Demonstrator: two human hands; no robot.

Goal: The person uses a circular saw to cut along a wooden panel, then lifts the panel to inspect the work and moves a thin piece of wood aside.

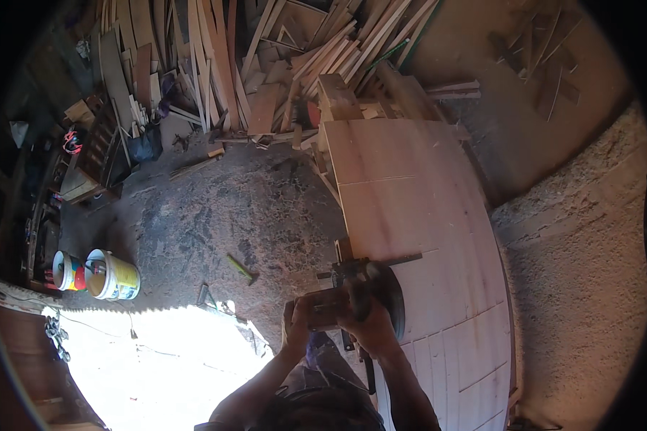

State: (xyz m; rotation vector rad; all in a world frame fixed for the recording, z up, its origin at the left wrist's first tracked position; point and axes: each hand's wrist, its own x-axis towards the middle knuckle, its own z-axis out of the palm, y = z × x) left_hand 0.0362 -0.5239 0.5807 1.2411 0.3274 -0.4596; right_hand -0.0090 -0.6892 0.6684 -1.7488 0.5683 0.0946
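A dark circular saw rests at the left edge of a large wooden panel, with a thin metal bar reaching from it across the wood. My right hand is closed around the saw's handle. On the saw's body, at its left end, my left hand is wrapped; some of its fingers are hidden behind the tool. Several straight lines run across the near part of the panel, and one crosses its far part.
Long wooden strips and offcuts are heaped beyond the panel. Two buckets stand on the floor at the left, near a patch of bright light. A greenish stick-like thing lies on the floor. A rough wall-like surface borders the right.
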